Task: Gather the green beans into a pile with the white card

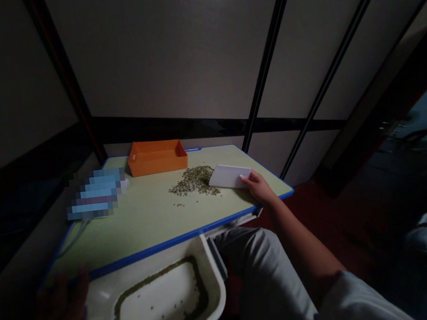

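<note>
My right hand (258,186) grips a white flat scraper-like piece (228,175) by its right end, thumb on top. The left edge of this piece touches a spread heap of small greenish seeds or beans (192,180) on the pale green tabletop (143,217). At the lower left, in deep shadow, my left hand (67,315) is beside the left side of a white tub (216,288). Its fingers look apart and stretched out; whether it touches the tub is hard to see. More of the small greenish pieces line the tub's inner edges, with a few scattered on its bottom.
An orange open box (159,165) stands at the table's back edge. On the left is a pixelated blue object (96,194) with a cable (74,240). A blue pen-like stick (193,149) lies at the back. A panelled wall (171,57) rises behind the table.
</note>
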Action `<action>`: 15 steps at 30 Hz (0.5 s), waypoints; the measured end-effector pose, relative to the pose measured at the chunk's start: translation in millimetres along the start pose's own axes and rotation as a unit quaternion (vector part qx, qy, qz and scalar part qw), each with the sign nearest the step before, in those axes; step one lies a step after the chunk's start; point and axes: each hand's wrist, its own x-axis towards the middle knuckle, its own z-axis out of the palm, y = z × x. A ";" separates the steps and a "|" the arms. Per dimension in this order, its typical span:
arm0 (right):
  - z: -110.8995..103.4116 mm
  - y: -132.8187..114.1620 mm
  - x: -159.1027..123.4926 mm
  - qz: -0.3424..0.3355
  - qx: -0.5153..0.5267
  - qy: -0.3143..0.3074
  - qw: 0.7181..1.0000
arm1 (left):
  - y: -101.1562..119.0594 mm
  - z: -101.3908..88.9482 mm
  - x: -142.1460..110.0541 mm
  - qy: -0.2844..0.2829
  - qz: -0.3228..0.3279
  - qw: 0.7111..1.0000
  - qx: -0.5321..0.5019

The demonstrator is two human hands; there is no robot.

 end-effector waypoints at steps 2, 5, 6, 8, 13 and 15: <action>1.9 -2.1 4.3 0.003 0.003 -0.020 1.000 | 0.0 -0.3 -1.3 -0.005 -0.003 1.000 -0.002; 5.5 -3.7 11.0 0.007 0.006 -0.044 0.999 | -0.2 0.2 -3.4 -0.004 -0.008 1.000 -0.006; 7.1 -3.7 13.2 0.009 0.007 -0.051 0.999 | 0.0 0.3 -4.1 -0.005 -0.014 1.000 -0.008; 10.9 -3.1 17.2 0.013 0.011 -0.062 0.998 | 0.9 -0.2 -5.0 -0.013 -0.028 0.999 -0.011; 22.9 -3.5 22.6 0.027 0.024 -0.086 0.996 | 4.3 -5.3 -4.2 -0.028 -0.030 0.999 -0.009; 27.5 -5.1 22.7 0.032 0.027 -0.093 0.995 | 4.9 -6.6 -3.4 -0.027 -0.034 0.999 -0.011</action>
